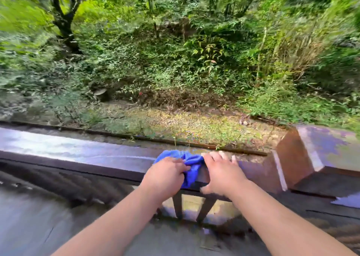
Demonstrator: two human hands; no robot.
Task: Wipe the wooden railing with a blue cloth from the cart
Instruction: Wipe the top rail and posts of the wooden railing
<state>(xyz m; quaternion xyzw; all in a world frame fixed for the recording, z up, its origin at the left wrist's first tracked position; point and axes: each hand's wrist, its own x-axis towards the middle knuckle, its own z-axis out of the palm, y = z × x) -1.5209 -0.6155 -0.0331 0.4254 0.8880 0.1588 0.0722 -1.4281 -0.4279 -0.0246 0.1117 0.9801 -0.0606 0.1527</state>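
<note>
Reaching forward over a grey paved floor (29, 216), two bare forearms meet at the wooden railing (78, 154). The left hand (165, 175) is closed around a bunched blue cloth (190, 166), pressing it on the rail's top and front edge. Just beside it, touching the cloth, the right hand (222, 173) lies open, fingers spread flat on the rail. The dark top looks wet and glossy. To the right stands a thick square post (303, 154). Beyond lie a mossy strip (185, 123), then dense ferns (175, 61) and a tree trunk (62, 22), blurred.
</note>
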